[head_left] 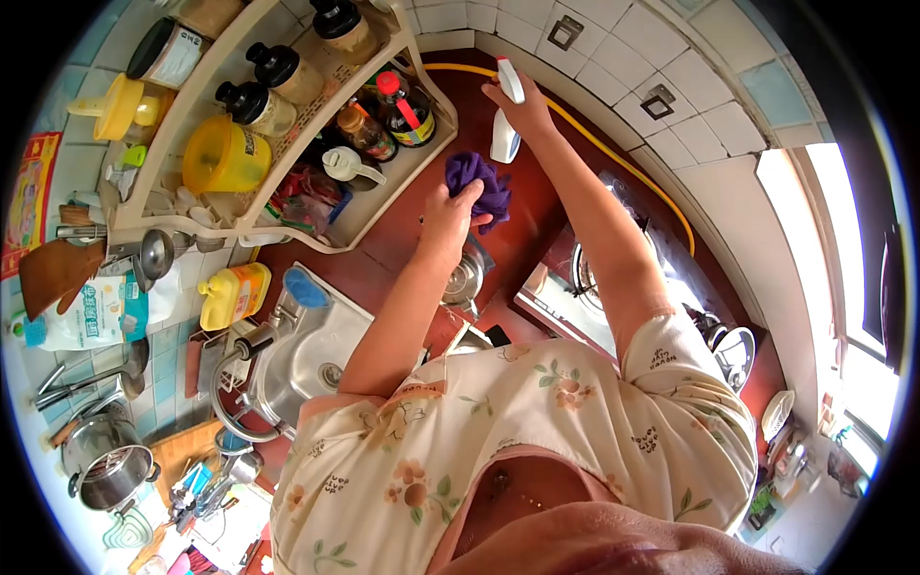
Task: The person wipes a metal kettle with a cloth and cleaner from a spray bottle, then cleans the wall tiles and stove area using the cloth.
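Observation:
My left hand (448,218) is closed around a bunched purple cloth (479,190) over the dark red countertop (398,206). Further out, near the tiled corner, my right hand (525,107) grips a white spray bottle (504,139) by its upper part. The sprayer head of the bottle has a red tip. I cannot tell whether the bottle touches the counter. Just below my left hand, a clear glass vessel (464,280) is partly hidden by my forearm.
A beige rack (383,206) with sauce bottles and jars stands on the left. A steel sink (316,335) and yellow bottle (233,295) are below it. The gas stove (565,287) lies under my right arm. A yellow hose (661,187) runs along the wall.

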### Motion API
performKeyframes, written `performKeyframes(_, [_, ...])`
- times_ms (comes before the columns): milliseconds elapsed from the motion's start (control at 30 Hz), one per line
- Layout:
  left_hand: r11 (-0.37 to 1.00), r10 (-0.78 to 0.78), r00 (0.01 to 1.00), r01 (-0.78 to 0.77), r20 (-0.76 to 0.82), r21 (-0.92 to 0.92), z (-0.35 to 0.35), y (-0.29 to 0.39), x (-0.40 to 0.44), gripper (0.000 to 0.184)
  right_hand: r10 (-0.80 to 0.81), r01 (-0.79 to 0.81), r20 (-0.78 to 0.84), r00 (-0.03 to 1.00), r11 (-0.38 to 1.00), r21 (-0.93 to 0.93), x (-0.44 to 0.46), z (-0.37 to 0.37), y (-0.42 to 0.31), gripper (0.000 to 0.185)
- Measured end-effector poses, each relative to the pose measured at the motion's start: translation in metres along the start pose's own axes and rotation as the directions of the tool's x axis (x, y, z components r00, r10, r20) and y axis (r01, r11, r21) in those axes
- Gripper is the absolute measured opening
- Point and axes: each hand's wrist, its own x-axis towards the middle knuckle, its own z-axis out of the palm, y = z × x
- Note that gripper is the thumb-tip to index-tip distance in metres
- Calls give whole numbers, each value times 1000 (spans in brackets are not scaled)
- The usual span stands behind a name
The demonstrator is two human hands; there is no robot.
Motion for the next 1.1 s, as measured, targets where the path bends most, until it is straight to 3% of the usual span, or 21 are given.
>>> performKeyframes(133, [999,31,1000,-31,-3,-7,1,11,-12,25,3,1,-149,989,1000,31,-58,-27,-13,41])
performKeyframes(300, [994,99,995,-100,-17,-49,-4,13,-15,25,190,-176,-104,976,976,128,-127,-48,-28,39])
performKeyframes(433, [989,128,987,-134,-94,-66,5,13,-22,20,248,-232,-64,967,954,188,-167,-53,-30,37])
performKeyframes(567, [984,145,983,-155,-114,-85,17,5,-20,23,86,-75,-96,992,991,111,-199,-51,-11,47])
performKeyframes(633, [982,155,985,-162,-72,-95,25,5,-18,23,-73,64,-91,993,993,-96,-208,-62,-8,58])
performKeyframes(700, [985,148,983,-156,-109,-68,38,9,-20,24,-6,8,14,1000,993,-119,-215,-77,-7,73])
performKeyframes(767, [986,151,978,-160,-145,-50,49,14,-20,24,9,36,140,990,947,-318,-221,-98,-8,79])
performKeyframes(833, [982,170,977,-179,-127,-63,56,17,-17,24,37,51,191,981,899,-434,-223,-118,11,72])
performKeyframes(867, [978,186,974,-197,-133,-72,58,17,-13,25,-35,102,168,985,907,-409,-217,-132,25,62])
performKeyframes(900, [974,198,970,-210,-139,-82,62,17,-9,25,-92,120,93,991,922,-369,-208,-156,13,46])
performKeyframes(1000, [978,178,971,-192,-159,-77,71,26,-3,33,-193,137,-100,976,903,-407,-171,-239,-40,21])
performKeyframes(1100, [976,173,974,-189,-144,-109,75,33,14,40,-271,121,-283,920,883,-454,-133,-320,-85,13])
